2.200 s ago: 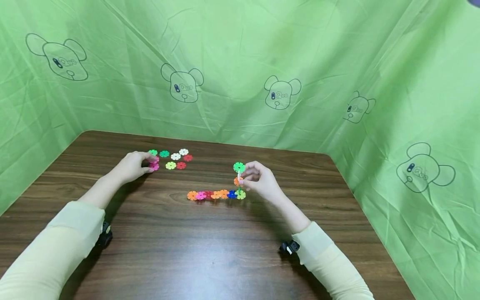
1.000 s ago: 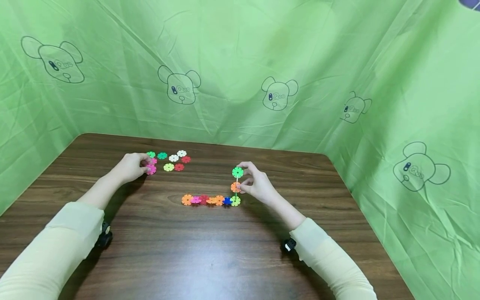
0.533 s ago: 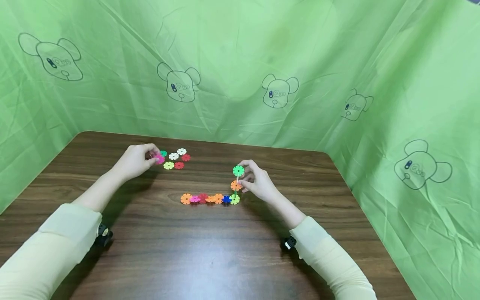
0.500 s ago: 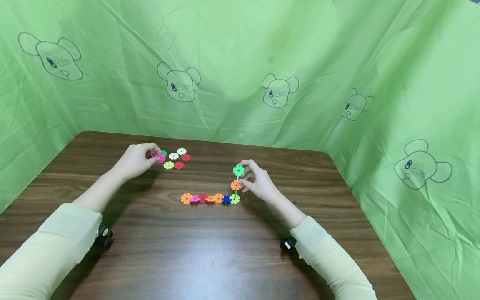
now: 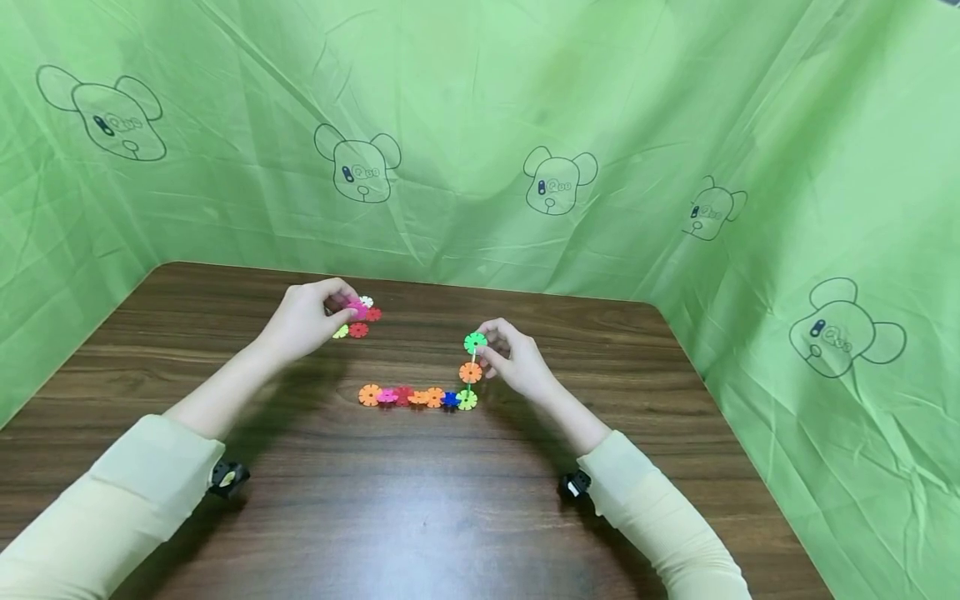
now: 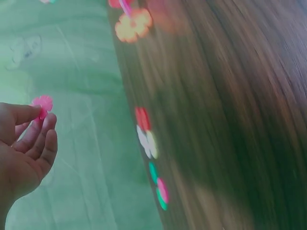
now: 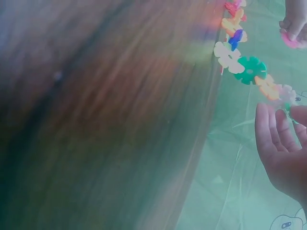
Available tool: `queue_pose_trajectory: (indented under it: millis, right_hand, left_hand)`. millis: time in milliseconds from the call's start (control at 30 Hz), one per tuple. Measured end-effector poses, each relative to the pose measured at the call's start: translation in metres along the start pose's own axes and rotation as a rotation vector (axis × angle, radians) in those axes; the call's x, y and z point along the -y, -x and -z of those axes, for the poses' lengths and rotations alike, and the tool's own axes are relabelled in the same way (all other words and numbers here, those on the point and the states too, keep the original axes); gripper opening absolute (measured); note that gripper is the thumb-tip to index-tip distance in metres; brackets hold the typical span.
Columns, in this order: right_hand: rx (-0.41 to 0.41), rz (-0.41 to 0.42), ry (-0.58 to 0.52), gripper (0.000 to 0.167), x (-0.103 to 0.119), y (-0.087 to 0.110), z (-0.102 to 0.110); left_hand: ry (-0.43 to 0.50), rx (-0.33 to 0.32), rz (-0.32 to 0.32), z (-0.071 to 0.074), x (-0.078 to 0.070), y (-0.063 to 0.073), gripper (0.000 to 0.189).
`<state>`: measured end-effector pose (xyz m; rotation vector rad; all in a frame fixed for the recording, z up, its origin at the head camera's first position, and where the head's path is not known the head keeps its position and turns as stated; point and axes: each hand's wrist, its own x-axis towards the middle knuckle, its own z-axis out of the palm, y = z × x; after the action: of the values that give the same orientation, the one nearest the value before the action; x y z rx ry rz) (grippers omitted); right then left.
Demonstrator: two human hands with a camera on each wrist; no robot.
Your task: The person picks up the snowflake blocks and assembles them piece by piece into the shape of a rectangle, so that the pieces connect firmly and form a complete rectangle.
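Observation:
In the head view my left hand pinches a pink snowflake disc between thumb and fingers, above the loose discs at the back. The left wrist view shows that pink disc raised off the table. My right hand pinches the bright green disc at the top of a joined chain. Below it come a white disc seen edge-on, an orange disc and a green one edge-on. At the foot, a yellow-green disc joins a row running left through a blue disc to an orange end disc.
Loose red, yellow and white discs lie at the back of the wooden table, partly hidden by the left hand. A green cloth hangs behind and at both sides.
My left hand has picked up the pink disc and carried it right, over the loose discs. The right hand's grip has risen along the upright chain to its green top disc.

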<state>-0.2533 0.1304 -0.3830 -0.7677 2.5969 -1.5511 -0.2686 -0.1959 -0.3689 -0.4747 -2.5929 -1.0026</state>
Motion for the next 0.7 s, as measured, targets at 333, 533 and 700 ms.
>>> queue_pose_trajectory:
  millis: [333,533,700]
  right_hand:
    - [-0.045,0.021,-0.022,0.010,-0.025,-0.009,0.001]
    - [-0.047,0.032,-0.004,0.009,-0.021,-0.008,0.001]
    - [-0.048,0.030,-0.008,0.009,-0.017,-0.007,0.002]
  left_hand:
    - [0.127,-0.037,-0.017,-0.012,-0.042,0.006,0.006]
    - [0.146,-0.035,-0.067,-0.027,-0.054,0.008,0.006]
    - [0.172,-0.026,-0.080,-0.038,-0.064,0.009,0.006]
